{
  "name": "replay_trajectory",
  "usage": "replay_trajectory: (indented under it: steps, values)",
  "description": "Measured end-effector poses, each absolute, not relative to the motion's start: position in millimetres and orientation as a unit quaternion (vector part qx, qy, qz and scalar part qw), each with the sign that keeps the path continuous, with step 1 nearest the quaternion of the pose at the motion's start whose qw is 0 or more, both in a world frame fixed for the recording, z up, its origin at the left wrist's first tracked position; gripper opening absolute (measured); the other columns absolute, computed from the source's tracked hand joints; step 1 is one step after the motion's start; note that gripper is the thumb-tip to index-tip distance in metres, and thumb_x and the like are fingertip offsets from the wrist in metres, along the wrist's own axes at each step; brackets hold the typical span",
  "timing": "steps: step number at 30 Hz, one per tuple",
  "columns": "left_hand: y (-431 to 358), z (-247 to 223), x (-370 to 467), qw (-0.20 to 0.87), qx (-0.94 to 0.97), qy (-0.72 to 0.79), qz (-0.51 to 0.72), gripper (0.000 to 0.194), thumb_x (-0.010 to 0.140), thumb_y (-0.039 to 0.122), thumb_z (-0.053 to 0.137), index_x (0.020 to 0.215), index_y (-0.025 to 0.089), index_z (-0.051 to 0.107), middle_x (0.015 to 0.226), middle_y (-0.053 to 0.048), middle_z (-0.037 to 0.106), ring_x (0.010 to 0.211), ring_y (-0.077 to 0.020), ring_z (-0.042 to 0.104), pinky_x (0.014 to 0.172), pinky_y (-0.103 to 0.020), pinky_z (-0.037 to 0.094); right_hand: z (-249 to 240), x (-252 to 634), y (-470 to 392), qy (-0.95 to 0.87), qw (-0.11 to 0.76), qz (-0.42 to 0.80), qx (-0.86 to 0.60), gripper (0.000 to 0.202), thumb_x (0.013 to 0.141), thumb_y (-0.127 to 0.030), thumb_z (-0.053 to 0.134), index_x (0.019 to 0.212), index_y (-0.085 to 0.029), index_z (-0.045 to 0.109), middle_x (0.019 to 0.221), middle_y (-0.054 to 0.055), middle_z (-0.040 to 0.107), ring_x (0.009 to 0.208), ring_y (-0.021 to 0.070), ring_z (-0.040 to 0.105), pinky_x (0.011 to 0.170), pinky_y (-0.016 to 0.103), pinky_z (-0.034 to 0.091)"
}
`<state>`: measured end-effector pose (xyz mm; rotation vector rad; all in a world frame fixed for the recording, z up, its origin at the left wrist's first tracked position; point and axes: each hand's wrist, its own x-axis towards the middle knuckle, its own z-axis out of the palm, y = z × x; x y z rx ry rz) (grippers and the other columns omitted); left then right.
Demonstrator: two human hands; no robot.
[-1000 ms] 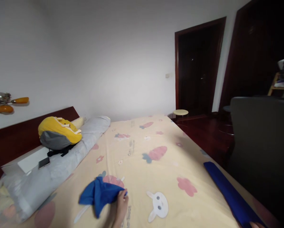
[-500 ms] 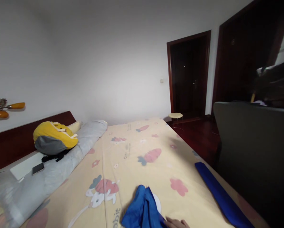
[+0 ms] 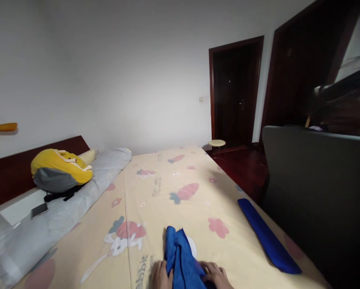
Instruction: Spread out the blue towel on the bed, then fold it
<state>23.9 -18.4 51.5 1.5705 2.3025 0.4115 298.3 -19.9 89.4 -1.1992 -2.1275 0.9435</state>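
From my end I see a cream bed [image 3: 198, 212] printed with carrots, flowers and rabbits. Along its left side runs a pale grey roll [image 3: 107, 170]. By the dark headboard [image 3: 5, 178] sits a yellow-and-grey bag [image 3: 61, 172], near a white slab [image 3: 21, 206] and a phone [image 3: 39, 210]. An orange lamp [image 3: 5, 127] is cut off at my left edge. Beyond, I get a white wall [image 3: 137, 80] with a switch [image 3: 201, 99], a round stool [image 3: 217, 143] near a dark door [image 3: 234, 92], and rightward a grey chair [image 3: 312, 192]. The dark heap [image 3: 345, 102] past it is too blurred for me to identify.
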Motion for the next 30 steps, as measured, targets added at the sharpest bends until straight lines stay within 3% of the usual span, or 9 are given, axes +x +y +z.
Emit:
replay_trajectory:
  steps: [2,5,8,11,14,20,25,28,30]
  values:
    - [-16.1,43.1,37.4,0.183,0.554,0.794,0.174,0.045,0.080,0.024,0.046,0.120,0.017,0.066,0.133,-0.015,0.060,0.129,-0.0267,0.051,0.113,-0.034,0.036,84.4,277.0,-10.0,-0.715,0.321,0.369,-0.500,0.049,0.069,-0.064,0.058,0.103,-0.032,0.072,0.133,0.007,0.060,0.125,0.0313,0.053,0.105,0.046,0.039]
    - [-15.9,37.6,55.8,0.205,0.564,0.776,0.195,0.043,0.078,0.027,0.049,0.116,0.024,0.068,0.130,-0.008,0.064,0.126,-0.0230,0.054,0.110,-0.031,0.040,71.5,240.5,6.2,-0.579,0.373,0.427,-0.586,0.058,0.068,-0.060,0.051,0.108,-0.022,0.068,0.112,0.013,0.070,0.108,0.0304,0.064,0.098,0.042,0.045]
    - [-20.5,36.3,58.5,0.219,0.571,0.764,0.208,0.039,0.074,0.030,0.054,0.109,0.027,0.072,0.124,-0.006,0.068,0.122,-0.0237,0.058,0.107,-0.031,0.044,61.4,217.2,17.1,-0.544,0.378,0.447,-0.601,0.046,0.058,-0.054,0.056,0.088,-0.022,0.070,0.091,0.010,0.074,0.092,0.0331,0.068,0.087,0.043,0.050]
    - [-25.2,38.9,42.5,0.220,0.567,0.763,0.217,0.037,0.074,0.037,0.055,0.106,0.028,0.072,0.117,-0.007,0.071,0.117,-0.0269,0.061,0.104,-0.035,0.047,59.0,217.0,21.7,-0.528,0.406,0.453,-0.592,0.030,0.054,-0.048,0.057,0.068,-0.023,0.066,0.071,0.005,0.071,0.076,0.0292,0.067,0.076,0.039,0.050]
    - [-24.6,47.8,18.0,0.201,0.554,0.773,0.235,0.040,0.078,0.045,0.049,0.106,0.027,0.072,0.117,-0.008,0.071,0.116,-0.0282,0.062,0.104,-0.039,0.048,62.1,232.9,24.9,-0.503,0.440,0.453,-0.590,0.028,0.053,-0.048,0.055,0.058,-0.022,0.063,0.060,0.004,0.066,0.066,0.0256,0.062,0.068,0.037,0.048]
    - [-3.2,83.9,-19.7,0.187,0.500,0.760,0.371,0.051,0.074,0.052,0.043,0.100,0.018,0.071,0.115,-0.013,0.071,0.114,-0.0292,0.063,0.100,-0.037,0.050,82.0,276.9,40.0,-0.458,0.498,0.457,-0.577,0.041,0.055,-0.057,0.059,0.059,-0.017,0.066,0.052,0.003,0.059,0.054,0.0203,0.055,0.055,0.033,0.044]
    - [7.5,114.9,-57.7,0.162,0.452,0.770,0.419,0.063,0.078,0.062,0.032,0.104,0.016,0.068,0.115,-0.012,0.072,0.115,-0.0298,0.062,0.098,-0.037,0.051,103.6,333.2,54.4,-0.416,0.552,0.409,-0.596,0.051,0.058,-0.063,0.060,0.073,-0.016,0.069,0.068,0.007,0.067,0.068,0.0227,0.061,0.064,0.033,0.050]
    - [1.4,117.5,-77.5,0.148,0.432,0.800,0.389,0.057,0.080,0.054,0.032,0.104,0.016,0.067,0.117,-0.010,0.071,0.118,-0.0284,0.061,0.100,-0.035,0.049,104.2,371.0,53.8,-0.390,0.554,0.365,-0.638,0.052,0.056,-0.065,0.057,0.072,-0.017,0.068,0.069,0.009,0.068,0.070,0.0257,0.062,0.066,0.036,0.050]
    - [-6.2,110.7,-84.0,0.152,0.424,0.826,0.340,0.042,0.079,0.045,0.039,0.093,0.019,0.070,0.107,-0.008,0.074,0.113,-0.0281,0.064,0.097,-0.035,0.051,98.0,393.1,47.8,-0.381,0.532,0.337,-0.677,0.046,0.051,-0.063,0.056,0.064,-0.020,0.066,0.065,0.010,0.068,0.069,0.0291,0.062,0.065,0.040,0.049]
